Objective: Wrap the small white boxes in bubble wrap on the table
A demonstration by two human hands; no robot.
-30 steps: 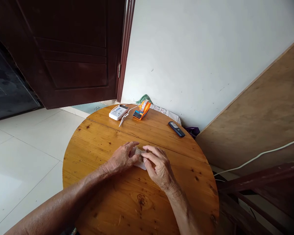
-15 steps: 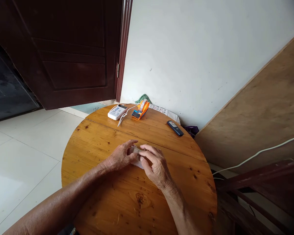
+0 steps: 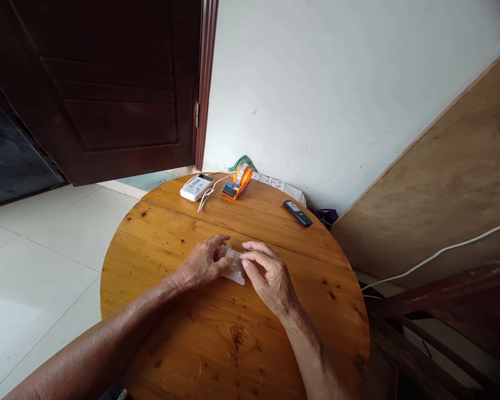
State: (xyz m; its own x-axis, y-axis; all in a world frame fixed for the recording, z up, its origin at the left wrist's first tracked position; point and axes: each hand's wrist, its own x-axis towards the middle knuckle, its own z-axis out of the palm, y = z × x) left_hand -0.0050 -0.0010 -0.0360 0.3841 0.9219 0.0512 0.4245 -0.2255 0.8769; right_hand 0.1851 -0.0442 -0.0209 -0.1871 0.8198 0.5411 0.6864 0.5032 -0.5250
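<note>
Both forearms are reaching in from the near edge of the round table (image 3: 150,311) and meeting at its middle. The left hand (image 3: 200,265) is lying palm down, fingers curled, gripping the left end of a small pale packet (image 3: 234,270). The right hand (image 3: 271,279) is arching over it, thumb and forefinger pinching the packet's right end. The packet is resting on the wood. A white box (image 3: 196,186), tape dispenser (image 3: 236,184) and dark handset (image 3: 298,213) are sitting along the far edge.
</note>
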